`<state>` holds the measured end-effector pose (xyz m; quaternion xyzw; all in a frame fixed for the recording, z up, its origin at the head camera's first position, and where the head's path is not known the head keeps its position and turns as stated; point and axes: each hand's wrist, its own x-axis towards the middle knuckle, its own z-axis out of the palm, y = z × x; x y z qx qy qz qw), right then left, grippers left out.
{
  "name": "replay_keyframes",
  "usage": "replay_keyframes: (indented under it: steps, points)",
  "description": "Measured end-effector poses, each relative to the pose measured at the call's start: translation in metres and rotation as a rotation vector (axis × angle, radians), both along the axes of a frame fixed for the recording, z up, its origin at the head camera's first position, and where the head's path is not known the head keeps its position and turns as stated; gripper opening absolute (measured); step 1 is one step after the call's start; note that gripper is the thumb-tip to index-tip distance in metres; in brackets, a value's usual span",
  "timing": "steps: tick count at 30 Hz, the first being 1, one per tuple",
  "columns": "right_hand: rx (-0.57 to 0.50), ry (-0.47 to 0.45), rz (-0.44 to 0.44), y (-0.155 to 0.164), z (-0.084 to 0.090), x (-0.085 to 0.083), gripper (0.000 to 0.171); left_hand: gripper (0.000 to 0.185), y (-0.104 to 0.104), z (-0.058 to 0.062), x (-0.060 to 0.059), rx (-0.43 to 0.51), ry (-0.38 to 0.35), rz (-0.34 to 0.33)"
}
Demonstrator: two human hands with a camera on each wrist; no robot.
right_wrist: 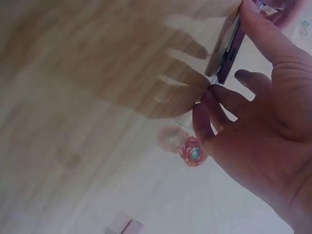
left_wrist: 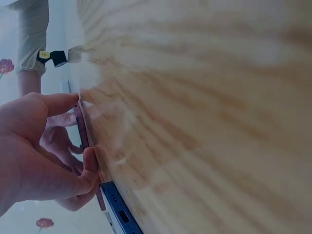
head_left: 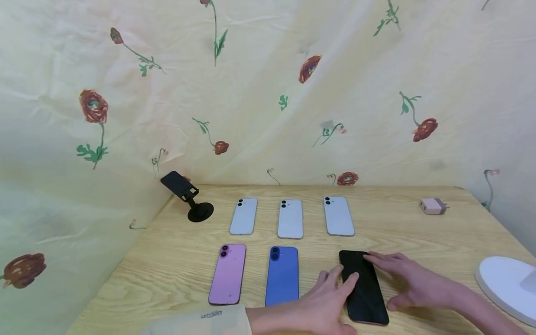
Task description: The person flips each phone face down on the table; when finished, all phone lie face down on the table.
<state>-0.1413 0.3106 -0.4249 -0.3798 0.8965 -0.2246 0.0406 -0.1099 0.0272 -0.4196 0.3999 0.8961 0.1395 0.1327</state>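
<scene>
my left hand point(head_left: 324, 302) and right hand point(head_left: 412, 279) both rest with straight, relaxed fingers on the edges of the black glossy slab phone point(head_left: 363, 287), which lies flat at the right end of the front row on the pale wooden bench point(head_left: 167, 265). neither hand grips it; it isn't lifted yet. beside it lie the blue phone point(head_left: 282, 276) and pink phone point(head_left: 228, 273), with three white phones point(head_left: 290, 218) behind, all untouched.
</scene>
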Motion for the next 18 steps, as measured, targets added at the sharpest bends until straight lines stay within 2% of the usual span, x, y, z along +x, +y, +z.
replay_keyframes:
  steps: [7, 18]
  points:
    - [0.015, 0.099, 0.013, -0.002, -0.004, 0.000, 0.093, 0.085, 0.009, -0.001, -0.004, -0.029, 0.047, -0.045]
    - [0.008, 0.099, -0.003, -0.001, -0.007, 0.000, 0.094, 0.062, 0.020, 0.001, -0.003, -0.141, 0.184, -0.114]
